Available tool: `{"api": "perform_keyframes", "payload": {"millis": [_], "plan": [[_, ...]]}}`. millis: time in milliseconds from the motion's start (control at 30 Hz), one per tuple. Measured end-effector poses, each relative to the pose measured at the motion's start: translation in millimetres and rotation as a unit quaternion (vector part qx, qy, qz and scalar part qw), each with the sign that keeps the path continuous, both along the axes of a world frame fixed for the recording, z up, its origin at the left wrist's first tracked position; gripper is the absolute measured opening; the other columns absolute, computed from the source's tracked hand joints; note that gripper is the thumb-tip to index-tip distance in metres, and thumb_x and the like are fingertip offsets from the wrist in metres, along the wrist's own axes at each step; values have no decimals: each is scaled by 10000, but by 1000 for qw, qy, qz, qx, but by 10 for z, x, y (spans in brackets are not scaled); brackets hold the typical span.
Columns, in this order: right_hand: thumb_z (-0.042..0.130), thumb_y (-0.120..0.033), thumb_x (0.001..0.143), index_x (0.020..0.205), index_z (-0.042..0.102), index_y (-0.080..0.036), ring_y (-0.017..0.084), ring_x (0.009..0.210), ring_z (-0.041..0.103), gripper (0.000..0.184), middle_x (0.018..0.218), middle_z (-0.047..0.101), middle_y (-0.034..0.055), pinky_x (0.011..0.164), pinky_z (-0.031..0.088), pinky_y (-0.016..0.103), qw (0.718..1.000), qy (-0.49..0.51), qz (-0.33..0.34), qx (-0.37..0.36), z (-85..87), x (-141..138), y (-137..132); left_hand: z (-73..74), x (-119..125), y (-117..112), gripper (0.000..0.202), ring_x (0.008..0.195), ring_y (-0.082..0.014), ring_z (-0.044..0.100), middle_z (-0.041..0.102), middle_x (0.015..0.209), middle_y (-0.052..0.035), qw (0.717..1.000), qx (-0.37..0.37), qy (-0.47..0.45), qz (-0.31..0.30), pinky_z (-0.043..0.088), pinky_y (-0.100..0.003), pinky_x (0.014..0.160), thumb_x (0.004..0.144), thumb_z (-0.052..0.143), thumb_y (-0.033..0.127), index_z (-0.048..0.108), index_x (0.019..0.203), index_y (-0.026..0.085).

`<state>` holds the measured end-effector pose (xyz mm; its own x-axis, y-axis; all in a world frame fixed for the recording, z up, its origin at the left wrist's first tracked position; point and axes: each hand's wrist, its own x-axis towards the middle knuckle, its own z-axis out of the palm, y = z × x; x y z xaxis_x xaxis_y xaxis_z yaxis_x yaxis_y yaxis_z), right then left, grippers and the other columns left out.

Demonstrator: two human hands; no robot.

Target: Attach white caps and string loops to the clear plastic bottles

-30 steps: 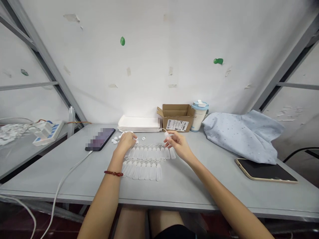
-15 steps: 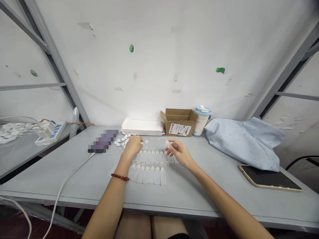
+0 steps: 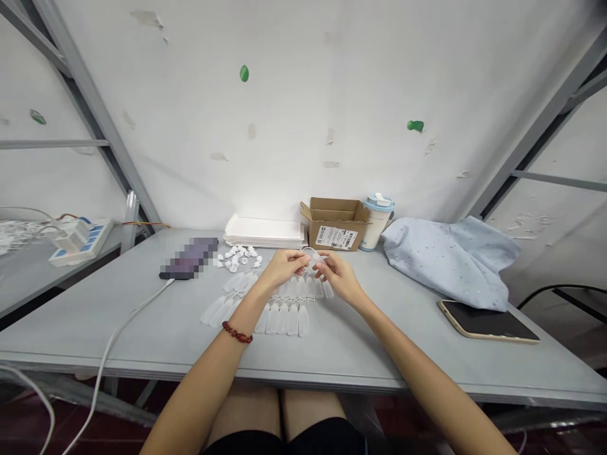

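Handwork above frosted plastic tubes (image 3: 284, 319)

Right hand (image 3: 339, 278) pinches a small clear plastic piece (image 3: 318, 259) above the rows of tubes on a grey metal desk (image 3: 360, 360). Left hand (image 3: 283, 268), curled just beside it, may or may not be gripping anything. Small white plastic bits (image 3: 236, 258) lie heaped near a dark phone (image 3: 190, 258) and a brown cardboard box (image 3: 334, 224).

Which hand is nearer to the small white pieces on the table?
Left. The left hand is beside the small white pieces, not touching them; the right hand is farther away, on the left hand's other side.
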<state>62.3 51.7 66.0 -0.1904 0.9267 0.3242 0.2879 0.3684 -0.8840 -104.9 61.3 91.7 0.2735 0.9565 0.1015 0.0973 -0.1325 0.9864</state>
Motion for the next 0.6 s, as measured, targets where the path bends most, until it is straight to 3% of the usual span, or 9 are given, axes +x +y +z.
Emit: {"api": "perform_keyframes", "payload": {"millis": [233,600], "plan": [[427,-324,863,1059,573,-161,129,646,567,293,835,641,49,613,456,269,999,-39,9,31,0,-22,-15,-24,18,16,280,633,-110,507,572,676,-13,999,-1,-39,-1,438,-268,635,685,665,370,685,799,115],[465,-339,867,960,672,-182,182,821,616,276,935,686,63,771,460,312,995,-37,10,88,101,25,-38,4,38,-26,273,602,-94,511,580,684,-23,996,-58,-59,-14,434,-266,632,686,696,373,649,699,105]]}}
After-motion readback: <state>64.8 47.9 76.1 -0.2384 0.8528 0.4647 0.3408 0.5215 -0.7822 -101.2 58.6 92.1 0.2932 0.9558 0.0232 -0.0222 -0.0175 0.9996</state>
